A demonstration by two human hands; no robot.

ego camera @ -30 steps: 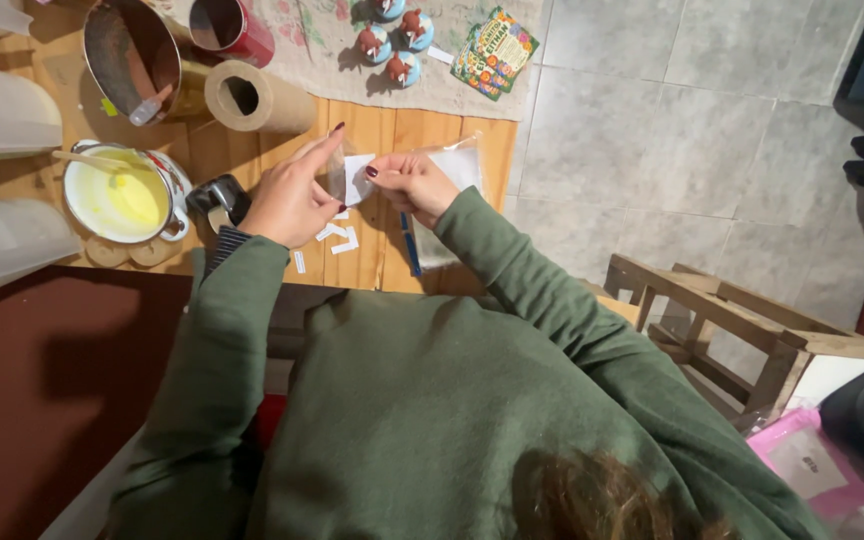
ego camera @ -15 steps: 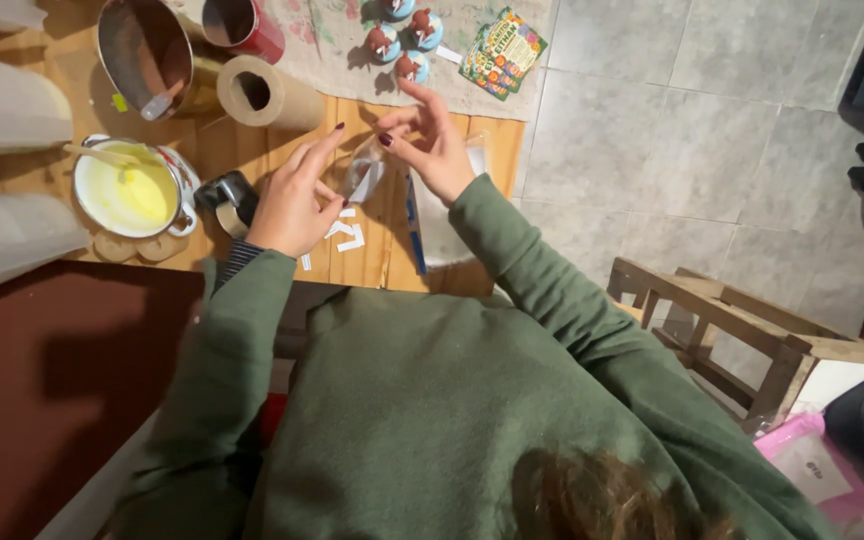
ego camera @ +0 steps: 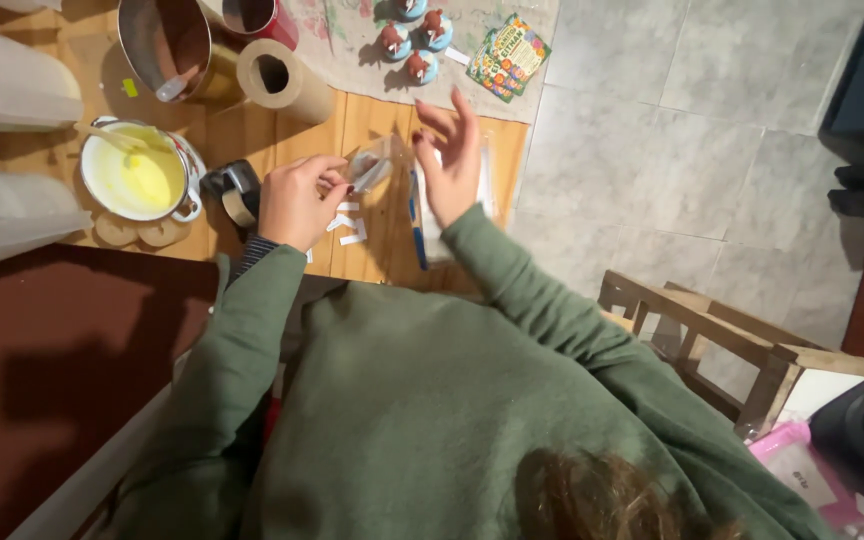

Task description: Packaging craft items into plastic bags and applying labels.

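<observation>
My left hand [ego camera: 295, 203] pinches a small clear bag [ego camera: 369, 170] with a white slip of paper inside, just above the wooden table [ego camera: 377, 115]. My right hand [ego camera: 452, 165] hovers beside the bag with its fingers spread and nothing in it. Under the right hand lie a stack of clear bags [ego camera: 489, 178] and a blue pen [ego camera: 418, 238]. Small white paper strips [ego camera: 350, 226] lie on the wood below the left hand. Both arms wear green sleeves.
A white pot of yellow liquid [ego camera: 137, 180], a dark tape dispenser [ego camera: 235, 192], a cardboard roll [ego camera: 277, 78] and a metal pot [ego camera: 167, 45] stand at left. Small decorated cakes [ego camera: 412, 40] and green packets [ego camera: 512, 55] lie farther back. A wooden frame [ego camera: 712, 340] stands on the tiled floor at right.
My right hand has let go of the small bag and opened its fingers, moving right and up. My left hand has curled around the bag and keeps hold of it.
</observation>
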